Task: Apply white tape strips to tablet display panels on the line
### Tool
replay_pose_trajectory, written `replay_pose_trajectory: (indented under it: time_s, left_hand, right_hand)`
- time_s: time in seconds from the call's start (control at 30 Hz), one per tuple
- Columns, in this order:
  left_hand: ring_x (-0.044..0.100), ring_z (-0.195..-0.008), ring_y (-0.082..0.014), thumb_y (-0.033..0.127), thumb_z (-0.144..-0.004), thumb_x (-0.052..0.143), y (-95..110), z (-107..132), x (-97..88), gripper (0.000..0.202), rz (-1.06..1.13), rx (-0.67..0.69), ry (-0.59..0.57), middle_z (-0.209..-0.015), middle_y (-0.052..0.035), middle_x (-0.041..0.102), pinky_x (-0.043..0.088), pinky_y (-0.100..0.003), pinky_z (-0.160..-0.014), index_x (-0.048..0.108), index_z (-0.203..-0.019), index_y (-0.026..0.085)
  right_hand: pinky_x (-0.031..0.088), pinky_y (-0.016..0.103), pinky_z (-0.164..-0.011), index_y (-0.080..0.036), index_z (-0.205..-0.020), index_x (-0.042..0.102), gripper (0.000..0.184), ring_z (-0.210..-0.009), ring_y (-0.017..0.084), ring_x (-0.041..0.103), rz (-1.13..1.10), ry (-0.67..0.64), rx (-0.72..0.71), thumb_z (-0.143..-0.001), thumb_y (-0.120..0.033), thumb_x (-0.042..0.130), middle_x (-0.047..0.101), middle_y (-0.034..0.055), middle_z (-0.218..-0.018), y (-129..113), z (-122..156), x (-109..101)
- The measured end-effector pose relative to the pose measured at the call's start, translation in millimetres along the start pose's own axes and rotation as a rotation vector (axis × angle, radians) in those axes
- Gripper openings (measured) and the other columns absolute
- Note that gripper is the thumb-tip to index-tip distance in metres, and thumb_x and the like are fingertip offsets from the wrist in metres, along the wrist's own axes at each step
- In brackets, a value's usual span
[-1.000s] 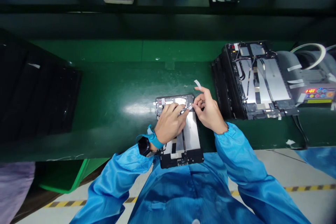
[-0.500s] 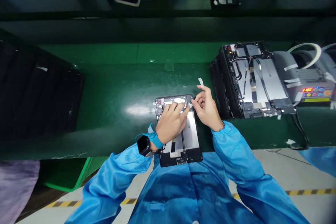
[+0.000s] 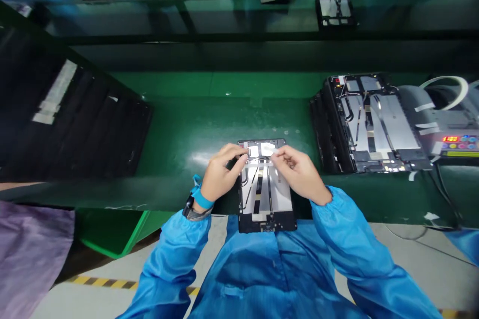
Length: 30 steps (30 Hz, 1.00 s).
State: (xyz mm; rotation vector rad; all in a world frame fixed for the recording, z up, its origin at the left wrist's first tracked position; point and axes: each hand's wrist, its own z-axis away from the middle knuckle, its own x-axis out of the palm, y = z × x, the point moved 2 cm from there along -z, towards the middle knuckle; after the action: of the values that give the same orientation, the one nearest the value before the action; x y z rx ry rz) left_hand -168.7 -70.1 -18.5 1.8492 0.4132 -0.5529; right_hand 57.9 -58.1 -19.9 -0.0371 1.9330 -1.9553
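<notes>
An opened tablet (image 3: 282,189) lies in front of me at the bench's near edge, its silver inner plate, dark ribbon cables and black lower part showing. My left hand (image 3: 224,172) is at its upper left edge, thumb and index fingertip brought close together; what they pinch, if anything, is too small to make out. Over the upper right part, my right hand (image 3: 303,172) pinches a small white tape strip (image 3: 272,150) between thumb and index finger. Another pale strip (image 3: 258,164) runs across the tablet between my hands.
On the right stands a stack of opened tablets (image 3: 391,119), beside a grey tape dispenser (image 3: 430,109) with a lit red display. A dark stack (image 3: 93,124) fills the left side. Behind runs a raised shelf with more devices (image 3: 336,10). A green bin (image 3: 112,232) sits below the bench.
My left hand has moved off the tablet's middle to its left edge. My right hand has turned down over the upper right part; the tape strip no longer sticks up from its finger.
</notes>
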Motion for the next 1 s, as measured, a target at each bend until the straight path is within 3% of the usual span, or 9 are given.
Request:
replay_pose_trajectory:
  time_s: [0.13,0.23,0.3,0.43,0.5,0.6,0.67,0.8,1.0]
  left_hand:
    - [0.064,-0.079,-0.0163,0.026,-0.098,0.068,3,3,-3.1,0.013,0.178,-0.096,-0.057,-0.091,-0.0061,0.074,0.050,-0.029,-0.070,0.077,-0.096,0.018]
    - [0.059,-0.073,-0.0148,0.024,-0.095,0.069,1,6,-0.2,0.016,0.213,-0.123,-0.058,-0.081,-0.0034,0.070,0.046,-0.029,-0.066,0.072,-0.082,0.018]
    - [0.059,-0.073,-0.0148,0.024,-0.096,0.067,-3,8,-1.4,0.015,0.222,-0.134,-0.067,-0.080,-0.0030,0.068,0.046,-0.029,-0.067,0.071,-0.082,0.018]
    - [0.062,-0.080,-0.0165,0.022,-0.096,0.067,-15,13,-10.8,0.009,0.115,-0.095,-0.009,-0.089,-0.0050,0.071,0.049,-0.030,-0.072,0.073,-0.091,0.018]
    - [0.064,-0.088,-0.0184,0.021,-0.096,0.068,-21,17,-12.1,0.006,0.015,-0.053,0.019,-0.094,-0.0058,0.070,0.052,-0.032,-0.079,0.073,-0.094,0.019]
    - [0.066,-0.097,-0.0200,0.021,-0.095,0.070,-27,24,-3.8,0.009,-0.061,-0.009,0.002,-0.101,-0.0060,0.068,0.055,-0.035,-0.087,0.072,-0.104,0.020]
    - [0.066,-0.100,-0.0200,0.021,-0.094,0.070,-29,27,5.1,0.012,-0.089,-0.013,0.002,-0.103,-0.0057,0.066,0.055,-0.034,-0.089,0.071,-0.107,0.020]
    - [0.064,-0.096,-0.0187,0.016,-0.091,0.071,-30,27,19.2,0.014,-0.133,-0.079,0.050,-0.101,-0.0044,0.062,0.054,-0.032,-0.087,0.070,-0.104,0.018]
    - [0.057,-0.078,-0.0137,0.013,-0.089,0.070,-33,24,24.6,0.009,-0.060,-0.169,0.115,-0.093,-0.0009,0.061,0.050,-0.027,-0.076,0.068,-0.095,0.019]
  right_hand:
    - [0.035,0.026,-0.055,-0.021,-0.084,0.061,0.023,-0.059,0.012,0.045,0.049,-0.186,0.014,-0.101,-0.036,0.058,0.053,-0.0039,-0.067,-9,-3,19]
    - [0.033,0.026,-0.054,-0.021,-0.084,0.060,0.023,-0.058,0.011,0.042,0.066,-0.232,0.011,-0.102,-0.037,0.058,0.051,-0.0048,-0.067,-8,-3,27]
    - [0.033,0.025,-0.054,-0.021,-0.084,0.059,0.024,-0.057,0.011,0.042,0.076,-0.251,0.012,-0.102,-0.037,0.058,0.050,-0.0052,-0.066,-6,-2,31]
    - [0.042,0.027,-0.058,-0.022,-0.089,0.060,0.016,-0.062,0.014,0.052,0.134,-0.156,-0.007,-0.101,-0.032,0.058,0.059,-0.0022,-0.072,1,-3,31]
    - [0.051,0.033,-0.071,-0.023,-0.102,0.062,0.006,-0.079,0.020,0.063,0.246,-0.067,-0.108,-0.097,-0.028,0.063,0.068,0.0033,-0.089,3,-8,29]
    - [0.052,0.051,-0.099,-0.024,-0.131,0.056,0.043,-0.120,0.034,0.060,0.441,-0.083,-0.352,-0.091,-0.021,0.070,0.067,0.0145,-0.127,6,-19,32]
    - [0.047,0.057,-0.106,-0.023,-0.142,0.050,0.055,-0.130,0.037,0.055,0.509,-0.172,-0.464,-0.090,-0.017,0.069,0.062,0.0173,-0.137,8,-28,36]
    - [0.049,0.052,-0.098,-0.022,-0.139,0.052,0.050,-0.115,0.034,0.060,0.547,-0.227,-0.513,-0.092,-0.011,0.064,0.068,0.0144,-0.122,9,-45,39]
    - [0.047,0.045,-0.090,-0.025,-0.133,0.061,0.035,-0.097,0.029,0.062,0.522,-0.224,-0.521,-0.099,-0.015,0.059,0.073,0.0081,-0.103,9,-57,44]
